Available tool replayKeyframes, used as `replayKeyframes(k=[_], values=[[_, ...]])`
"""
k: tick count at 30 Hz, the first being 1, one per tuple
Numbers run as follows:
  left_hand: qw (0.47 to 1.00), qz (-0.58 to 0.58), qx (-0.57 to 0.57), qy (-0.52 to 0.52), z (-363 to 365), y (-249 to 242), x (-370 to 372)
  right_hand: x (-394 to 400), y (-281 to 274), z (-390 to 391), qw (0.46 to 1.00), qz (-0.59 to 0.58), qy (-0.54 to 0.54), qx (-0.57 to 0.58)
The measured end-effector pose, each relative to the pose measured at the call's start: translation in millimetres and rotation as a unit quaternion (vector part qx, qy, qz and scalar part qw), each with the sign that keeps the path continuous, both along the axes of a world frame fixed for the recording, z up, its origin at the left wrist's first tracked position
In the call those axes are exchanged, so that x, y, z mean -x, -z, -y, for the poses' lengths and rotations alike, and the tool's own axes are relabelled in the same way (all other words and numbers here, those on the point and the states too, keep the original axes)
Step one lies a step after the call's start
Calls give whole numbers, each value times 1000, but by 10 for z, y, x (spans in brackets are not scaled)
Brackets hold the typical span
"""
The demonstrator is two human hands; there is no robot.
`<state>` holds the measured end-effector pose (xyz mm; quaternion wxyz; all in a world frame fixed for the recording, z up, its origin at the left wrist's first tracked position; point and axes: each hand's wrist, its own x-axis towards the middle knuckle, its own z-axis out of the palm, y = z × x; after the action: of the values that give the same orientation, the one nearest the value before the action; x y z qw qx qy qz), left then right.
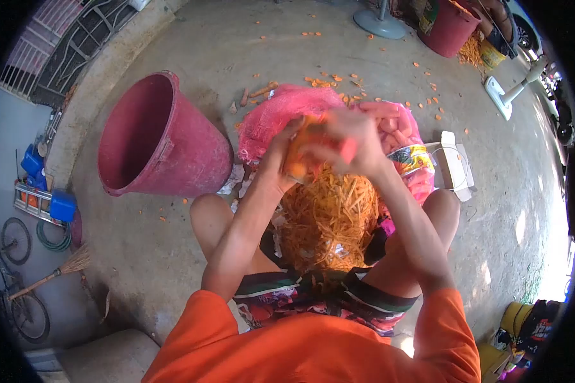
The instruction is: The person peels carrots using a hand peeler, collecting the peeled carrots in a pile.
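My left hand (pixel 278 152) is closed around an orange carrot (pixel 296 170), held above the heap between my knees. Close against it, my right hand (pixel 359 137) is smeared by motion. A reddish-pink object (pixel 347 150) shows at its fingers, too blurred to name. Below both hands lies a large heap of carrot peelings (pixel 329 220). Just beyond, a pink mesh sack (pixel 281 118) is spread on the floor. Pale orange peeled carrots (pixel 396 124) lie in pink mesh to the right of my right hand.
A big dark-pink tub (pixel 195 150) leans to the left. Orange carrot pieces (pixel 322 83) are scattered over the concrete floor (pixel 191 45). An opened white carton (pixel 453 167) lies at right. Farther off stand a fan base (pixel 380 24), another pink tub (pixel 449 29) and someone's arm (pixel 497 16).
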<state>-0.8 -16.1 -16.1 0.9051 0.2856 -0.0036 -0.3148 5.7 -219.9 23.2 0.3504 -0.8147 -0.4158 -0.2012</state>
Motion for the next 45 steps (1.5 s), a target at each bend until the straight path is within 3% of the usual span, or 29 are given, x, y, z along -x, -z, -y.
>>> replayKeyframes(k=[1,3,4,5,7,8,9,10,11,13,15,17,18,19,21,23,24,27,28,29,31,33,35,37,39,41,42,43,45], values=[[1000,1,-3,0,22,-30,-5,80,-117,-82,996,88,-8,-34],[992,-61,-51,-94,86,7,84,-218,191,34,983,-47,98,-148],[996,-21,-59,-58,30,107,-1,-321,193,97,928,-196,122,-292],[996,-21,-56,-58,30,101,22,-501,231,202,938,-111,205,-258],[994,-23,-79,-76,47,-17,32,-348,192,97,879,-281,122,-366],[987,-36,-97,-122,106,-65,58,-244,161,49,958,-134,87,-238],[987,-36,-97,-124,61,-15,34,-102,87,-10,994,18,49,-101],[994,3,-83,-78,-15,57,-12,87,-147,-119,993,91,-16,-72],[996,39,-68,-32,-71,151,-31,-4,-34,-103,993,89,-17,-74],[992,21,-94,-87,0,87,56,-288,314,16,950,-163,105,-245],[997,-37,-52,-39,-44,95,10,-466,164,163,928,-149,218,-263],[995,-44,-62,-63,-35,65,12,-328,267,60,895,-255,76,-359],[995,-30,-67,-64,-46,41,47,-192,242,-48,959,-100,31,-263],[995,-14,-74,-62,-60,24,49,17,16,-50,997,-33,15,-75],[998,-47,-19,-40,-46,106,-14,-50,97,-38,998,-20,-2,-62],[993,-38,-90,-65,-15,104,27,-250,219,23,934,-214,110,-265],[997,-42,-60,-23,-53,80,-7,-331,153,89,899,-257,152,-321],[990,-44,-88,-100,35,11,66,-245,150,18,935,-187,85,-287],[992,-54,-53,-102,40,68,0,-93,128,-85,968,-103,30,-229],[992,-51,-53,-101,33,131,-18,-19,31,-65,996,-19,-37,-73],[995,-15,-64,-80,32,149,40,-114,148,-18,996,-26,8,-80],[994,-34,-84,-62,-2,161,84,-357,241,136,929,-222,145,-257],[992,-48,-109,-37,1,103,10,-445,232,233,924,-212,161,-275],[993,-39,-102,-52,12,59,40,-223,216,46,953,-154,36,-258],[988,-50,-126,-72,24,-85,69,67,-10,-72,997,-24,-31,-62],[990,-61,-88,-94,60,-19,112,-144,176,30,992,-76,17,-100],[994,-42,-87,-56,16,111,82,-285,272,70,952,-183,52,-241],[996,-15,-83,-18,18,125,45,-394,184,179,933,-191,92,-291],[995,-35,-93,-19,32,117,36,-341,123,230,911,-240,127,-312]])
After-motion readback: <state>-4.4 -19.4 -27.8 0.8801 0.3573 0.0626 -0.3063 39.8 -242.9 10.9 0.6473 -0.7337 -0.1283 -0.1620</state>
